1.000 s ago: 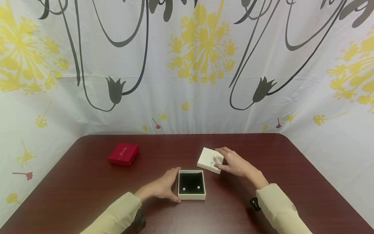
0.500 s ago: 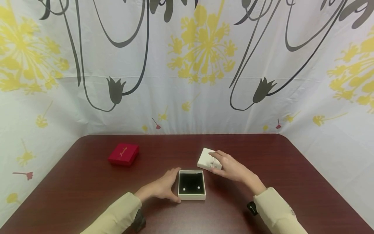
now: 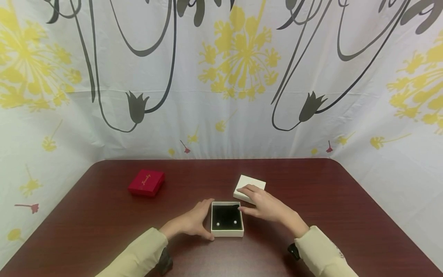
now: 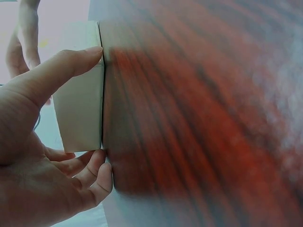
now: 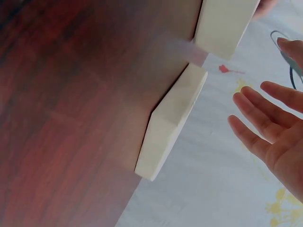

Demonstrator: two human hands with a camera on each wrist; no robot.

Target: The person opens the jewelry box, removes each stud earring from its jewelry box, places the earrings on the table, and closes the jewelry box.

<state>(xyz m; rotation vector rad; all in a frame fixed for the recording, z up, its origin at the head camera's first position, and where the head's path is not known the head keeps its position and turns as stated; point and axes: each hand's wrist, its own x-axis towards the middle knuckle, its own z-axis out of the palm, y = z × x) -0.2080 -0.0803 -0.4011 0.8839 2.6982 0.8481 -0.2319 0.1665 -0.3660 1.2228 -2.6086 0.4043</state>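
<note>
A small white jewelry box [image 3: 226, 233] stands uncovered on the table, with a dark lining [image 3: 225, 213] and two pearl-like earrings [image 3: 235, 222] near its front. My left hand [image 3: 194, 219] grips the box from the left. In the left wrist view the thumb [image 4: 78, 61] lies along one side of the box and the curled fingers [image 4: 92, 177] touch another. My right hand [image 3: 264, 204] hovers between the box and its white lid [image 3: 250, 182], hiding part of the lid. Its fingers [image 5: 262, 113] are spread and hold nothing in the right wrist view.
A red box [image 3: 146, 182] with gold lettering sits at the back left of the dark wooden table [image 3: 194, 177]. Behind the table hangs a white curtain [image 3: 221, 138] with yellow and grey flower prints.
My right hand has moved left and nearer to me, from the lid toward the uncovered box. The left hand, both box parts and the red box have stayed in place.
</note>
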